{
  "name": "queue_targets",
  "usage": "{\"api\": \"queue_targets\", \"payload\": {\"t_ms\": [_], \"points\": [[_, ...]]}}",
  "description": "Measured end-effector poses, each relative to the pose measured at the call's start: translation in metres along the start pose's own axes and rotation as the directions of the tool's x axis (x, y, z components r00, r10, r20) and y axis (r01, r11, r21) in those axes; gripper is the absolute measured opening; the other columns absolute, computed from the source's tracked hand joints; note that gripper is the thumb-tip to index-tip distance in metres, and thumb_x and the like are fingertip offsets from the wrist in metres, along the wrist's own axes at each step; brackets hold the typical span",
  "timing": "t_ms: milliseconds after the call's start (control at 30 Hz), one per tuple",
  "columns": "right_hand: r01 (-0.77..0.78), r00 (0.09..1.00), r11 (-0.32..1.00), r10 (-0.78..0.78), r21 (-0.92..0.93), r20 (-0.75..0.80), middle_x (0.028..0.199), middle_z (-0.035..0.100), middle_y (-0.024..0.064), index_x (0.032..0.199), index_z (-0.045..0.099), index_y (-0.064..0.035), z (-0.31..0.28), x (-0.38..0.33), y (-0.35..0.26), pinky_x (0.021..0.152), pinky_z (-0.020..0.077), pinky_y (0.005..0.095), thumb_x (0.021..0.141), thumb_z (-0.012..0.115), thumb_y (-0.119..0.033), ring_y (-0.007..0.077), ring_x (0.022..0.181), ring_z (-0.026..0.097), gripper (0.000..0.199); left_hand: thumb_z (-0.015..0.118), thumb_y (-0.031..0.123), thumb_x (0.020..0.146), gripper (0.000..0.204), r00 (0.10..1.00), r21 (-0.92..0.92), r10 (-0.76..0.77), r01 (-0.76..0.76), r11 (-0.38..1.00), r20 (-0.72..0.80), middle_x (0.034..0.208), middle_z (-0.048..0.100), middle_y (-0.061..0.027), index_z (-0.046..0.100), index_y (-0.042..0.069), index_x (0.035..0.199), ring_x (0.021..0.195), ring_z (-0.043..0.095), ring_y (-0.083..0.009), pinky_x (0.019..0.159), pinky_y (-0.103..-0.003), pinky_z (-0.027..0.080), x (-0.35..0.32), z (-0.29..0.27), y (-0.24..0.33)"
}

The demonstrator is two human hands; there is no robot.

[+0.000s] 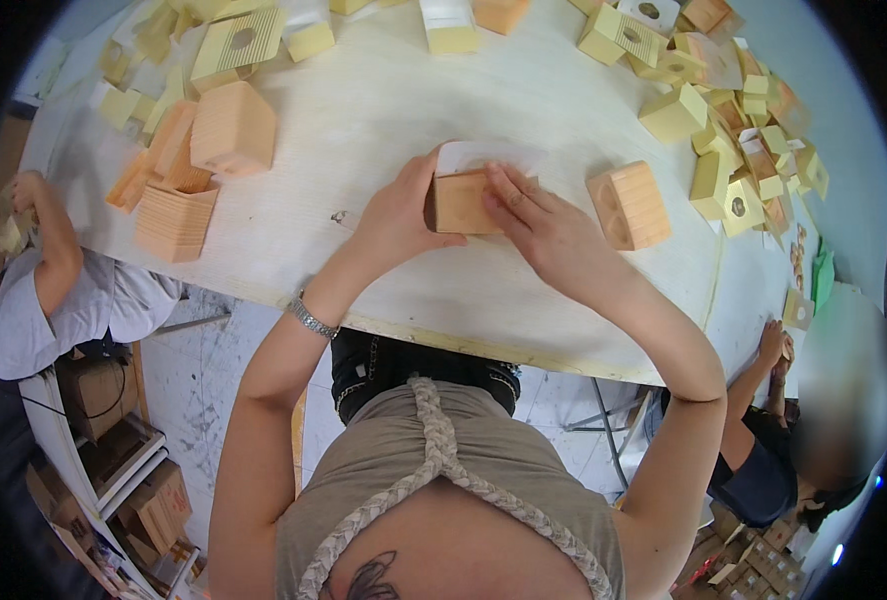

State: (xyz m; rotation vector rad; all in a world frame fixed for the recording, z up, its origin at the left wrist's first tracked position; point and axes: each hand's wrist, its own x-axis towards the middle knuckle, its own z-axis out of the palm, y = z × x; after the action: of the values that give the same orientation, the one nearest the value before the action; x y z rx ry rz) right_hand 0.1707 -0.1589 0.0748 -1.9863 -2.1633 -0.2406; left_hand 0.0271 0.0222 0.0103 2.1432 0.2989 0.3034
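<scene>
At the bench (313, 165), the left hand (400, 205) pinches the left side of 1 wood-grain box (461, 209); at that box's right, the right hand (553, 228) touches it, pinch unclear. Apparently folding; next calls for aligning the white flap (475, 158).

Wood-grain boxes (234, 130) stand on the left of the pale tabletop (363, 90), and a single wood-grain box (643, 206) sits toward the right. Pale yellow cartons (238, 48) cluster at the far left; a larger mixed pile (675, 113) spreads over the far right. A co-worker in grey (38, 318) is at the left, near a shelf unit (55, 440) with a brown cardboard box (160, 505). A person in dark clothing (763, 485) is at the right, near a green object (822, 275).
</scene>
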Motion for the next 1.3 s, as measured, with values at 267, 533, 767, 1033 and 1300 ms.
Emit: {"api": "queue_targets", "payload": {"t_ms": [267,533,767,1033,1300], "points": [[-0.038,0.991,0.997,0.031,-0.06,-0.127,0.115,0.066,0.0126,0.106,0.069,0.0027,0.021,-0.012,-0.007,0.078,0.0545,0.0311,0.068,0.065,-0.007,0.0219,0.094,0.059,0.039,0.091,0.023,0.06,0.102,0.999,0.028,0.04,-0.039,0.999,-0.021,0.125,0.054,-0.0152,0.034,0.012,0.145,0.113,0.057,-0.0353,0.088,-0.04,0.051,0.003,0.001,0.002],[-0.204,0.965,0.975,0.185,-0.092,-0.184,0.116,0.067,0.0127,0.099,0.069,0.0024,0.008,-0.005,-0.01,0.079,0.0481,0.0379,0.071,0.069,-0.009,0.0235,0.095,0.058,0.031,0.091,0.022,0.06,0.102,1.0,0.071,0.016,-0.014,0.997,-0.019,0.124,0.054,-0.0146,0.035,0.012,0.144,0.109,0.059,-0.0345,0.085,-0.04,0.053,-0.001,0.004,0.003],[-0.609,0.755,0.768,0.638,0.196,-0.153,0.119,0.068,0.0076,0.107,0.07,-0.0035,0.013,0.005,-0.038,0.093,0.0326,0.0374,0.08,0.07,-0.011,0.023,0.098,0.054,0.028,0.09,0.022,0.061,0.099,0.998,0.139,0.015,-0.005,0.99,-0.065,0.12,0.055,-0.0153,0.035,0.011,0.142,0.103,0.061,-0.0341,0.08,-0.041,0.054,-0.003,0.011,0.001],[-0.658,0.722,0.731,0.681,0.181,-0.125,0.121,0.068,0.0068,0.11,0.069,-0.0048,0.02,-0.003,-0.054,0.089,0.0338,0.0395,0.081,0.068,-0.009,0.0218,0.094,0.052,0.029,0.088,0.023,0.064,0.095,0.982,0.165,0.159,-0.14,0.976,-0.106,0.116,0.055,-0.0164,0.035,0.01,0.141,0.094,0.062,-0.0348,0.075,-0.042,0.054,-0.006,0.017,-0.009],[-0.371,0.921,0.917,0.343,-0.145,-0.185,0.116,0.069,0.0051,0.104,0.071,-0.0034,0.016,-0.023,-0.049,0.084,0.0363,0.0392,0.076,0.069,-0.012,0.0189,0.092,0.052,0.029,0.089,0.028,0.063,0.098,0.991,0.169,0.093,-0.077,0.983,-0.094,0.117,0.055,-0.018,0.034,0.009,0.142,0.097,0.062,-0.0353,0.076,-0.042,0.054,-0.004,0.017,-0.006]]}}
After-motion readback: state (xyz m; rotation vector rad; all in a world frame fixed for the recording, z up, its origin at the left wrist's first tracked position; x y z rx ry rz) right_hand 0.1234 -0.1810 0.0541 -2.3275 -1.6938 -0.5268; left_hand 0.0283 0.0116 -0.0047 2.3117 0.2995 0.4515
